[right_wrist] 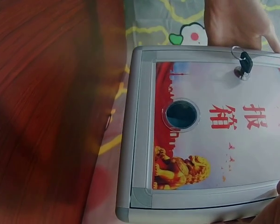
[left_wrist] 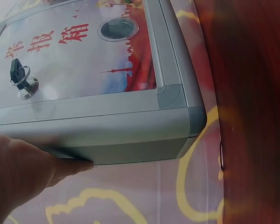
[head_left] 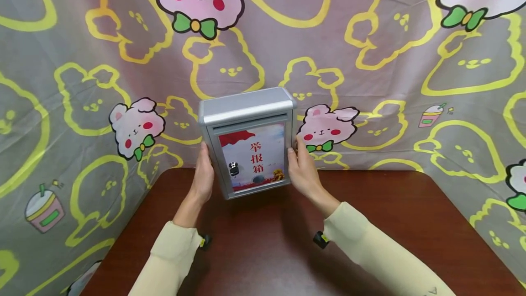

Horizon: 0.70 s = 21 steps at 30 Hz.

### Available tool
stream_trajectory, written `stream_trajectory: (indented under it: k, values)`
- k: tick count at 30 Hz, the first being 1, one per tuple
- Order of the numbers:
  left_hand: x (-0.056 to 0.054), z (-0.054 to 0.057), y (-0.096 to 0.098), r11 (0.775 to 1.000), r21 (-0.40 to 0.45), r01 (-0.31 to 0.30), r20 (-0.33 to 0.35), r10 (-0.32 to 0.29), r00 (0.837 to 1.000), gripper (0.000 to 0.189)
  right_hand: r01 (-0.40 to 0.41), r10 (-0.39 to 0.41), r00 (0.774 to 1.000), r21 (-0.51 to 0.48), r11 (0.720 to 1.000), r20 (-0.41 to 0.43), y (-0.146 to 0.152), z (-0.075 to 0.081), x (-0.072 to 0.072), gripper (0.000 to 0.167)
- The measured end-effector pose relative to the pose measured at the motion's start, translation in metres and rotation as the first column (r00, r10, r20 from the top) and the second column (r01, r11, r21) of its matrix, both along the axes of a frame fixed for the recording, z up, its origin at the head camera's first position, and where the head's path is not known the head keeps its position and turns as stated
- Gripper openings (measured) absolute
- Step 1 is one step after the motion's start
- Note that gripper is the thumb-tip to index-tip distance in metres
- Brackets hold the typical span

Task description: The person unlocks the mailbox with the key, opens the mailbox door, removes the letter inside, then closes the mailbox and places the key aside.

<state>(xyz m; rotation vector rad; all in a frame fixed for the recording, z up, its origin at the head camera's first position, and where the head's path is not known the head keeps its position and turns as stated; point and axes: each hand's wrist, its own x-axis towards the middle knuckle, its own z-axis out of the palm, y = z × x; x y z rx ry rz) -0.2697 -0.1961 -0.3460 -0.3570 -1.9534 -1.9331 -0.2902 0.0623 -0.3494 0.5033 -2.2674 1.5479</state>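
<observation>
A silver metal drop box (head_left: 248, 144) with red Chinese lettering is held up above the table, slightly tilted, its front facing me. My left hand (head_left: 203, 175) grips its left side, and my right hand (head_left: 304, 168) grips the right side with the thumb by the front edge. The fingers behind the box are largely hidden. A small key (left_wrist: 18, 74) with a ring sits in the lock on the front panel. Near the panel's bottom is a round dark window (right_wrist: 181, 115). A slot (head_left: 250, 123) runs under the box's overhanging top.
Below the box spreads a dark red-brown wooden table (head_left: 255, 250). A curtain (head_left: 263, 49) printed with cartoon rabbits hangs behind the table and along both sides. Small black wrist cameras show at both sleeve cuffs.
</observation>
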Motion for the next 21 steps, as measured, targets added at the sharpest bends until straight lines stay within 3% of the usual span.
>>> stream_trajectory:
  k: [7, 14, 21]
  values:
    - [-0.003, -0.004, 0.016, 0.997, -0.077, 0.01, 0.024, -0.008, 1.0, 0.067, 0.042, -0.043, 0.999, 0.009, 0.999, 0.015, 0.019, 0.0, 0.004, 0.046]
    - [-0.01, -0.006, 0.033, 0.996, -0.043, 0.08, -0.019, -0.081, 0.997, 0.062, 0.059, -0.059, 0.998, 0.005, 0.998, 0.02, 0.037, -0.006, 0.007, 0.04]
    - [-0.016, -0.008, 0.048, 0.994, -0.079, 0.076, -0.006, -0.077, 0.997, 0.061, 0.11, -0.11, 0.994, 0.014, 0.994, 0.025, 0.051, -0.008, 0.008, 0.043]
